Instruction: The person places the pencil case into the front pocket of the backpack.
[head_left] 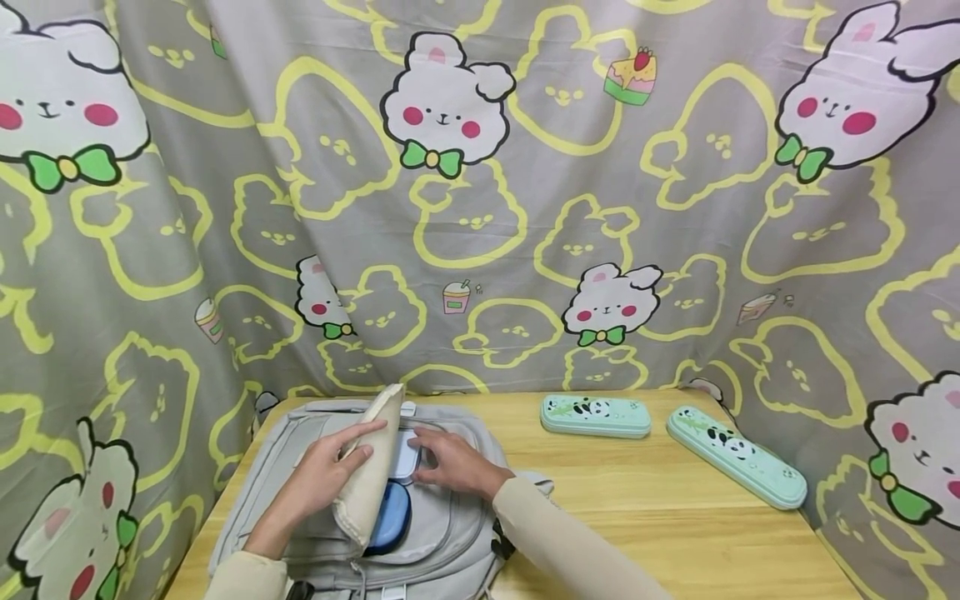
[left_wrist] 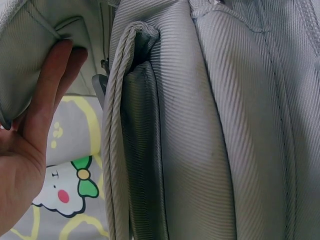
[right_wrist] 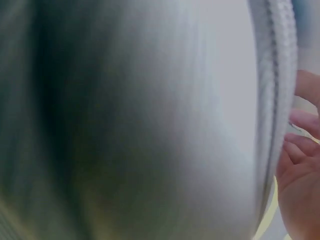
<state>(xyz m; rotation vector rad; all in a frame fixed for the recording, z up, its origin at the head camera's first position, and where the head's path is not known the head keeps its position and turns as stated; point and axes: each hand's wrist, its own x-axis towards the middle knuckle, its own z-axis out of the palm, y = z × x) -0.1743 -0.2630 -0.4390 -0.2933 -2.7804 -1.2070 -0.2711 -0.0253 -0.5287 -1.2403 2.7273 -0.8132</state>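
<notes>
A grey backpack (head_left: 442, 527) lies on the table with its front pocket open. My left hand (head_left: 324, 471) grips the raised pocket flap (head_left: 372, 487); in the left wrist view its fingers (left_wrist: 47, 95) lie against the grey fabric. Behind the flap, my right hand (head_left: 457, 465) holds a light blue case (head_left: 406, 457) at its right edge, partly inside the pocket. Just below sits a darker blue rounded case (head_left: 392, 518), half covered by the flap. Blurred grey fabric (right_wrist: 150, 120) fills most of the right wrist view, hiding what that hand holds there.
Two mint-green pencil cases with pandas lie on the wooden table (head_left: 600, 508): one pencil case (head_left: 596, 416) at the back, another pencil case (head_left: 738, 457) slanted at the right. A printed curtain (head_left: 480, 208) hangs around the table's back and sides.
</notes>
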